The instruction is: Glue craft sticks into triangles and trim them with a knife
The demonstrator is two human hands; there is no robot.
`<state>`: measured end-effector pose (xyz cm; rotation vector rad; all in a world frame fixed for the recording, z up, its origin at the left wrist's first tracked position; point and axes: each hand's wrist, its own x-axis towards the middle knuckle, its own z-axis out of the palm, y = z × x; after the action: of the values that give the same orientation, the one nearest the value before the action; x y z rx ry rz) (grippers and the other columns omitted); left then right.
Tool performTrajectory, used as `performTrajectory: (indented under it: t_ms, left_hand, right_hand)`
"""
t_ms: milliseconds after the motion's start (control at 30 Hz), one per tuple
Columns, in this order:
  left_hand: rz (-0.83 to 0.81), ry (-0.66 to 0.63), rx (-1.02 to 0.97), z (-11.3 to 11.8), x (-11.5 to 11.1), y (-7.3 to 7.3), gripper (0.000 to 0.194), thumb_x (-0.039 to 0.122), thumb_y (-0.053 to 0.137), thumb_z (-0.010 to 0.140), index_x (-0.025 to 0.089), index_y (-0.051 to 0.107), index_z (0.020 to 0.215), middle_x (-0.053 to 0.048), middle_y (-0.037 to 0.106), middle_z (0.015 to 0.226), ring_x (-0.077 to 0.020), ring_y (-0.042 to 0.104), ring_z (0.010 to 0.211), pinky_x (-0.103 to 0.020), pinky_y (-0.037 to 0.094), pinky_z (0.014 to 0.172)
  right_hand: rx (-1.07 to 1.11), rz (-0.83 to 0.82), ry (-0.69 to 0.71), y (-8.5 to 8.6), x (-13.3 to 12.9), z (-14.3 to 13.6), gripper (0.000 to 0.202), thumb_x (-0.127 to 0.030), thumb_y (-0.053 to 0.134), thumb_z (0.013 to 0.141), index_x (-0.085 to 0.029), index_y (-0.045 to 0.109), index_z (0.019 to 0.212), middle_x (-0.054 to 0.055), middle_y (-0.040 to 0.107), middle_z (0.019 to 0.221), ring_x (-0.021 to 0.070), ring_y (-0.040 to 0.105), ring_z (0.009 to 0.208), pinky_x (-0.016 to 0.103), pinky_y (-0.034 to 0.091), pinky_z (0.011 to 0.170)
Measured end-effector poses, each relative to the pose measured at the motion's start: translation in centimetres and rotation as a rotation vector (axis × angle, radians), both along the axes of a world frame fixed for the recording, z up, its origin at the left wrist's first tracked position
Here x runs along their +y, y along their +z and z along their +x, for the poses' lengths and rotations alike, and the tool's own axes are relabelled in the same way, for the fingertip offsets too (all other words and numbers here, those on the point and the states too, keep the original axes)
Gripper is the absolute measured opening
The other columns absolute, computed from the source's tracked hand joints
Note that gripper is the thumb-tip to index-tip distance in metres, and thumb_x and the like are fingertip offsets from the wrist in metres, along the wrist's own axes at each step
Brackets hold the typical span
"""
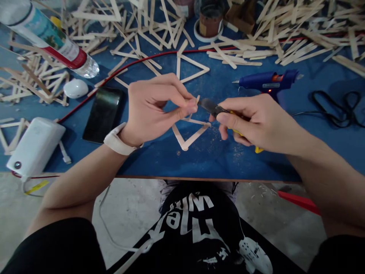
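Observation:
My left hand (164,102), with a white band at the wrist, pinches a small piece of wooden craft stick (197,99) between thumb and fingertips. In my right hand (251,118) is a pair of pliers (211,105) with yellow and black handles, its dark jaws pointing left at the stick piece. Whether the jaws touch the wood is hard to make out. Below the fingers lies a triangle of craft sticks (185,144), partly hidden by my left hand. Another stick triangle (195,79) is just beyond my left hand.
A blue glue gun (268,82) with a lit red light lies at right. At left are a phone (102,114), a white power bank (37,146), an earbud case (75,88) and a bottle (57,42). Craft sticks (299,30) and a small pot (210,21) fill the back.

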<state>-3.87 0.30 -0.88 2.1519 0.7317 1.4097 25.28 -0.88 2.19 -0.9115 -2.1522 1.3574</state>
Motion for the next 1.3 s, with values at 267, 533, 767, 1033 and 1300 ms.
performTrajectory:
  t_ms: [267, 533, 767, 1033, 1300]
  left_hand:
    - [-0.046, -0.066, -0.05, 0.0, 0.5, -0.6, 0.012, 0.033, 0.105, 0.095, 0.031, 0.093, 0.096, -0.002, 0.087, 0.092, -0.0175, 0.082, 0.083, -0.034, 0.067, 0.072]
    - [-0.583, -0.346, -0.283, 0.3, 1.0, -2.2, 0.012, 0.026, 0.102, 0.098, 0.026, 0.09, 0.098, 0.0, 0.088, 0.095, -0.0164, 0.087, 0.085, -0.03, 0.072, 0.074]
    - [0.338, -0.1, 0.062, -0.6, 2.3, -0.7, 0.021, 0.011, 0.096, 0.1, 0.031, 0.091, 0.105, 0.002, 0.09, 0.106, -0.0123, 0.087, 0.089, -0.025, 0.07, 0.078]
    - [-0.089, -0.213, -0.119, -0.1, 1.4, -1.2, 0.021, 0.024, 0.107, 0.092, 0.029, 0.094, 0.108, -0.001, 0.089, 0.095, -0.0137, 0.084, 0.081, -0.024, 0.071, 0.07]
    - [-0.224, -0.27, -0.174, 0.1, 0.6, -0.6, 0.016, 0.017, 0.101, 0.098, 0.027, 0.094, 0.107, -0.001, 0.089, 0.095, -0.0141, 0.086, 0.083, -0.024, 0.074, 0.072]
  right_hand:
    - [-0.06, 0.12, -0.003, -0.5, 0.5, 0.1, 0.031, -0.05, 0.063, 0.122, -0.025, 0.08, 0.117, 0.0, 0.078, 0.081, 0.0117, 0.057, 0.052, 0.03, 0.042, 0.051]
    - [-0.417, 0.862, -0.112, -0.8, -0.1, 0.7, 0.037, -0.036, 0.048, 0.126, -0.026, 0.078, 0.145, 0.005, 0.082, 0.098, 0.0189, 0.067, 0.072, 0.037, 0.031, 0.06]
    - [0.083, -0.217, 0.066, -0.1, 0.1, -0.3, 0.036, -0.056, 0.064, 0.122, -0.022, 0.075, 0.118, -0.003, 0.071, 0.075, 0.0073, 0.049, 0.042, 0.028, 0.039, 0.044]
    - [-0.17, 0.554, -0.067, -1.1, 0.1, 0.0, 0.026, -0.034, 0.056, 0.124, -0.023, 0.079, 0.123, 0.0, 0.074, 0.08, 0.0147, 0.061, 0.062, 0.033, 0.039, 0.059]
    - [-0.292, 0.757, -0.107, -1.0, -0.5, 0.3, 0.033, -0.039, 0.051, 0.126, -0.027, 0.079, 0.138, 0.002, 0.079, 0.091, 0.0167, 0.066, 0.07, 0.033, 0.036, 0.059]
